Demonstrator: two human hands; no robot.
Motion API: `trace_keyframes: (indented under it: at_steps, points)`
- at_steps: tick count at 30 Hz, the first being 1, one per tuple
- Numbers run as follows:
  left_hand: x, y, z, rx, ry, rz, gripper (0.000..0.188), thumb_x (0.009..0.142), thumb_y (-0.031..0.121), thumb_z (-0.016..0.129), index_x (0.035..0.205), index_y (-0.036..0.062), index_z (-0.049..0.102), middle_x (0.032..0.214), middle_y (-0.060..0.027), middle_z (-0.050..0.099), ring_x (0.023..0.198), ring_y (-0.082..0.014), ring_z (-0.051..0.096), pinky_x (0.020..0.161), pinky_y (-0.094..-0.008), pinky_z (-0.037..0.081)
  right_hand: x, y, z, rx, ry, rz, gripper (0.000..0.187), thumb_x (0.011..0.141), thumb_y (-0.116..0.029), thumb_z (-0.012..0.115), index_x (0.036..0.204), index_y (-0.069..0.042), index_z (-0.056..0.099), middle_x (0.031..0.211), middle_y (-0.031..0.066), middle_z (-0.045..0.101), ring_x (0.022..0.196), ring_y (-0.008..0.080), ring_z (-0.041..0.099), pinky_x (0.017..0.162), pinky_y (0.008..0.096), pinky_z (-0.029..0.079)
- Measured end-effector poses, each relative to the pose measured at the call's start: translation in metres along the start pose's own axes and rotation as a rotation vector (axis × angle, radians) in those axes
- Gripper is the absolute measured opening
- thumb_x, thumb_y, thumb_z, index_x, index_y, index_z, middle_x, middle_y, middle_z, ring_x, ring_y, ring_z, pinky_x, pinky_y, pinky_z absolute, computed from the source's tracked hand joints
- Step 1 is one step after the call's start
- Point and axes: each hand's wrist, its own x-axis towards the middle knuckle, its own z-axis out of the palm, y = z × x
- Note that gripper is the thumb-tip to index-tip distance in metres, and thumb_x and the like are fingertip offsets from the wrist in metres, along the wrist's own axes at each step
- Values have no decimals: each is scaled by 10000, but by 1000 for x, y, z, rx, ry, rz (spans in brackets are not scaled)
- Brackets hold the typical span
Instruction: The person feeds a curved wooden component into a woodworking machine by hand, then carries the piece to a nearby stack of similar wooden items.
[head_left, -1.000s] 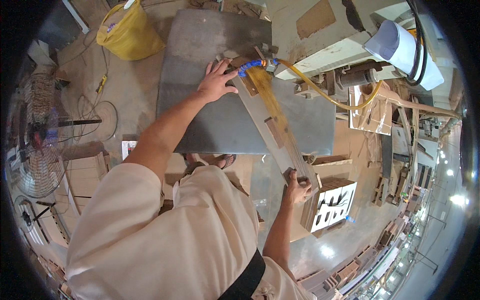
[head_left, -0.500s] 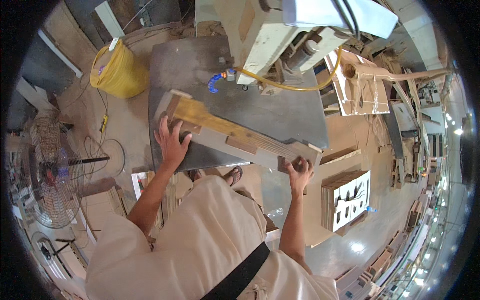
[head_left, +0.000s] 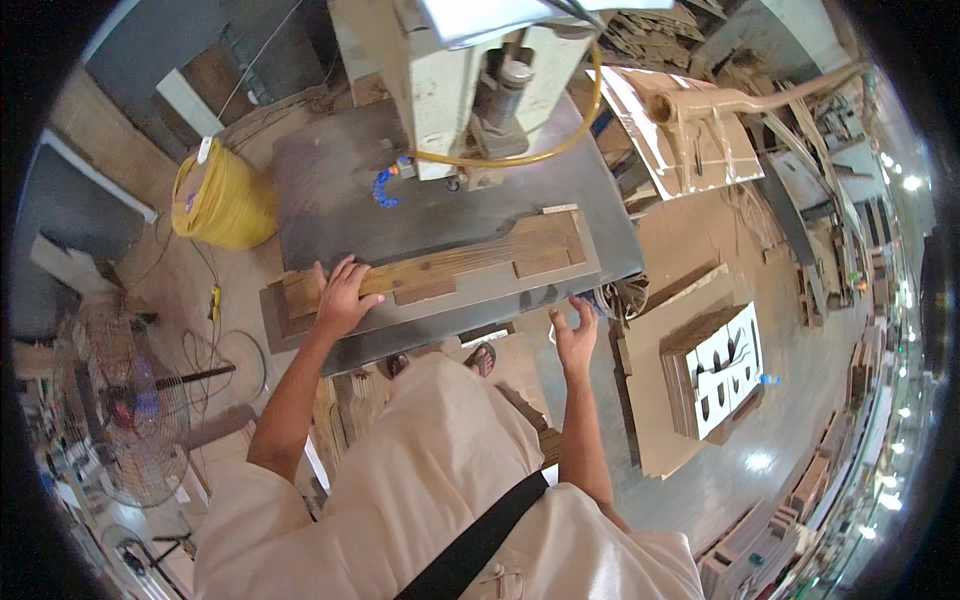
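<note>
A long brown wooden plank (head_left: pixel 450 265) with stepped edges lies in a flat grey-brown holder (head_left: pixel 480 285) on the dark machine table (head_left: pixel 330 180). Its wider end points right. My left hand (head_left: pixel 343 298) grips the plank near its left end, fingers across the top and thumb toward the near side. Just off the table's front edge, my right hand (head_left: pixel 575 340) is empty, its thumb and fingers apart. It does not touch the plank.
Beyond the plank stands a machine head (head_left: pixel 440 90) with a yellow hose (head_left: pixel 540 160) and a blue jointed nozzle (head_left: pixel 383 188). A yellow bag (head_left: pixel 230 205) and a fan (head_left: pixel 115 400) stand left. Stacked boards with a white cutout top (head_left: pixel 725 370) sit on cardboard at right.
The plank and holder have turned, so the wider end now lies right instead of left. My right hand has let go of the holder's right end and drawn slightly back.
</note>
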Motion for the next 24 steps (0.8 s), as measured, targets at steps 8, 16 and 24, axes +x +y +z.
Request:
trace_keyframes:
  at_steps: [8, 16, 24]
  points:
    - [-9, 11, -14, 124, 447, 55, 574, 696, 251, 872, 1208, 130, 641, 1211, -12, 632, 1263, -217, 526, 1160, -650, 56, -37, 12, -16, -51, 65, 71, 410, 794, -238, 775, 1122, -14, 669, 1221, 182, 606, 1165, 358, 570, 1010, 432, 447]
    - [-26, 15, -20, 283, 604, 91, 506, 719, 281, 868, 1170, 170, 667, 1210, 8, 642, 1257, -217, 538, 1157, -669, 9, 3, -29, -12, 45, 142, -90, 632, 775, -291, 803, 1301, -32, 565, 1375, 219, 494, 1279, 394, 486, 1072, 458, 405]
    - [-48, 20, -24, 288, 730, 153, 458, 730, 282, 871, 1130, 163, 682, 1205, 0, 654, 1233, -247, 560, 1150, -676, -26, 40, -116, -27, 28, 195, -240, 902, 692, -351, 869, 1451, -97, 453, 1508, 223, 343, 1350, 371, 422, 1038, 442, 445]
